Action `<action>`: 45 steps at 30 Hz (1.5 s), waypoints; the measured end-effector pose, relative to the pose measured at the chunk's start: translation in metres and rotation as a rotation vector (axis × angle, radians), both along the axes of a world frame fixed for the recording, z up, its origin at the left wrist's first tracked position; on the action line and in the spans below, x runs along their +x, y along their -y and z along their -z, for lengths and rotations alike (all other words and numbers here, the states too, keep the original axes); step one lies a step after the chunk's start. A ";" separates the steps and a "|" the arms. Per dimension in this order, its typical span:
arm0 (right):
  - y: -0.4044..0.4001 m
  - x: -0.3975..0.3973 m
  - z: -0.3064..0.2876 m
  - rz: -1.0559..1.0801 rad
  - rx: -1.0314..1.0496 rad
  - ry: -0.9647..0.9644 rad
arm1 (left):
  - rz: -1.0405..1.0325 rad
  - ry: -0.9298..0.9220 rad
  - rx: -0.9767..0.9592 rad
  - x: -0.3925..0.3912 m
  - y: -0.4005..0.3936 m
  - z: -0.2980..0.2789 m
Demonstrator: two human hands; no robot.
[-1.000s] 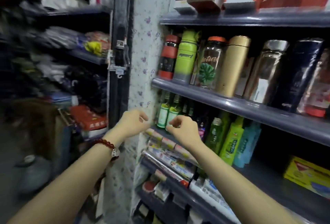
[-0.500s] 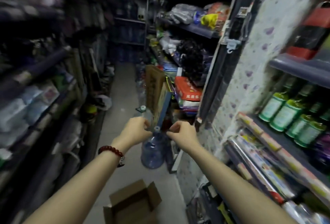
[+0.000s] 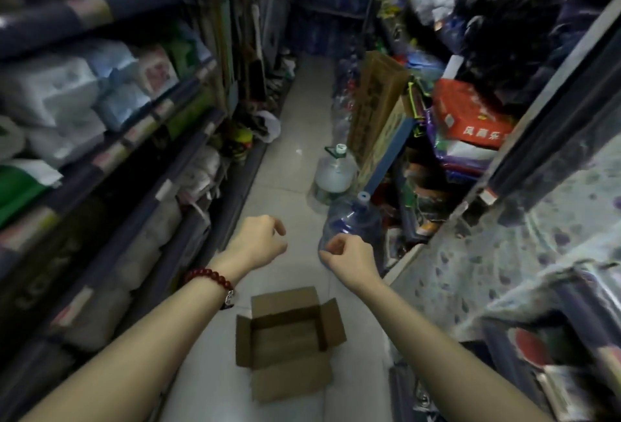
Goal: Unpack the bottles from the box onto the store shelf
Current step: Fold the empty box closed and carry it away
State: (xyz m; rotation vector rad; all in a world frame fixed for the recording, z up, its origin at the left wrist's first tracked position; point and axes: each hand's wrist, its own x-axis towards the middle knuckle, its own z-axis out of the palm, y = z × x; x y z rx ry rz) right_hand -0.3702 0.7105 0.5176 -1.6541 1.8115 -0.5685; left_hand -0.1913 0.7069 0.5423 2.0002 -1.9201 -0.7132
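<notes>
A cardboard box (image 3: 289, 337) sits on the pale floor (image 3: 295, 112) at lower centre of the frame, its flaps folded out. Its inside shows only bare brown cardboard; no bottles can be seen in it.

Both arms reach forward above the box. The left hand (image 3: 257, 242), just left of centre, has its fingers loosely curled and holds nothing; a red bead bracelet (image 3: 210, 279) circles its wrist. The right hand (image 3: 349, 257), just right of centre, is likewise loosely curled and empty.

Just beyond the right hand stands a blue water jug (image 3: 353, 220), capped. Further up the aisle, a clear jug (image 3: 336, 171) with a pale cap stands beside it. Its contents are too dim to tell.

Shelves (image 3: 111, 152) at left hold white and blue soft packs. At upper right, a red package (image 3: 470, 116) lies atop stacked goods.
</notes>
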 end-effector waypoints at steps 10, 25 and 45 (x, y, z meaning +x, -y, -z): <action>0.030 -0.008 0.274 -0.061 0.110 -0.028 | -0.083 0.025 0.067 0.009 0.005 0.281; 0.043 -0.020 0.592 -0.120 0.166 -0.027 | -0.095 0.044 0.053 0.013 0.024 0.594; 0.093 -0.114 0.647 0.184 -0.140 -0.291 | -0.583 -0.596 0.023 0.030 0.000 0.648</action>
